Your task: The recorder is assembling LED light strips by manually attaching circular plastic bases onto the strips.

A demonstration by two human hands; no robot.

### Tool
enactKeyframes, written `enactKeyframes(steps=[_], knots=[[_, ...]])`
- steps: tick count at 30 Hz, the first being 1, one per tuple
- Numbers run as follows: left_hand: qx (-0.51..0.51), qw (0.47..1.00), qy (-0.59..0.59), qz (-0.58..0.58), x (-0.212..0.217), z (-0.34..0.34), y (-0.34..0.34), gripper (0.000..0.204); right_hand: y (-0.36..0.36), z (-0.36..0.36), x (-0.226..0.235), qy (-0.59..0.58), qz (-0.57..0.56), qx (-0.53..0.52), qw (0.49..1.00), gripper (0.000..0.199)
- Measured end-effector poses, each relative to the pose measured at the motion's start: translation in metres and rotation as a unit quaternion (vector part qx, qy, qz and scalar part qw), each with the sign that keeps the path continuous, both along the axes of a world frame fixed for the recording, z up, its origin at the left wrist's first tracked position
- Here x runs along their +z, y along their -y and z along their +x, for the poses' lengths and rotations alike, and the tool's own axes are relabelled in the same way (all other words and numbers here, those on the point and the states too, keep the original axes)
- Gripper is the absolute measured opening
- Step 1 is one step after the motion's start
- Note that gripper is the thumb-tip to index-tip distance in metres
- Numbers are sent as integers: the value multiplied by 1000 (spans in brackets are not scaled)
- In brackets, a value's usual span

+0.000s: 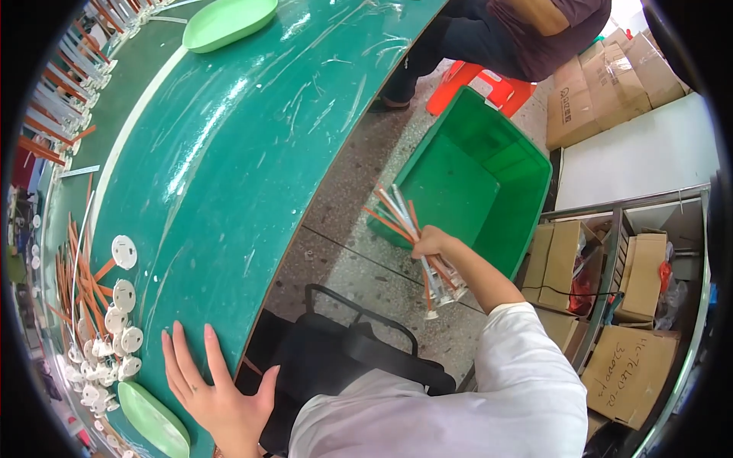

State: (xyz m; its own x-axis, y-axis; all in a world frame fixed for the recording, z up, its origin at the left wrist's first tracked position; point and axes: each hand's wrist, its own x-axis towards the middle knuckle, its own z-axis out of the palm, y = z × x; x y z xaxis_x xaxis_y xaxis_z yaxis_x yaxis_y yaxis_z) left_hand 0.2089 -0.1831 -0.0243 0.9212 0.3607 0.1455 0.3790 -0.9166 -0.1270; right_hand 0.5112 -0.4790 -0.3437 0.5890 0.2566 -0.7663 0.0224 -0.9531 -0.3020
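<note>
Orange and white strips (408, 219) jut from both sides of the right hand (432, 243) clenched around them, green bin (454, 179) just beyond, left hand (214, 401) splayed well apart.

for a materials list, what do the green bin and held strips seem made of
Green bin: probably moulded plastic, smooth, slightly shiny, from even colour and rounded corners. Held strips: perhaps plastic or coated wire, being slim, orange or white; finish unclear.

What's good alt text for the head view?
A person's right hand grips a bundle of orange and white strips beside a green bin, while the left hand rests, fingers spread, on a green table. A pile of similar strips with round white ends lies to its left, near a pale green dish.
</note>
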Motion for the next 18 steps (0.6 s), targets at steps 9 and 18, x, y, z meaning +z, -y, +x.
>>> enactKeyframes(steps=[9,18], knots=[[4,1000,-18,9,1,3,5,94,-87,-48,7,-110,109,10,988,39],[-14,999,-40,-25,3,20,2,101,-57,-33,19,-112,328,-26,938,42]])
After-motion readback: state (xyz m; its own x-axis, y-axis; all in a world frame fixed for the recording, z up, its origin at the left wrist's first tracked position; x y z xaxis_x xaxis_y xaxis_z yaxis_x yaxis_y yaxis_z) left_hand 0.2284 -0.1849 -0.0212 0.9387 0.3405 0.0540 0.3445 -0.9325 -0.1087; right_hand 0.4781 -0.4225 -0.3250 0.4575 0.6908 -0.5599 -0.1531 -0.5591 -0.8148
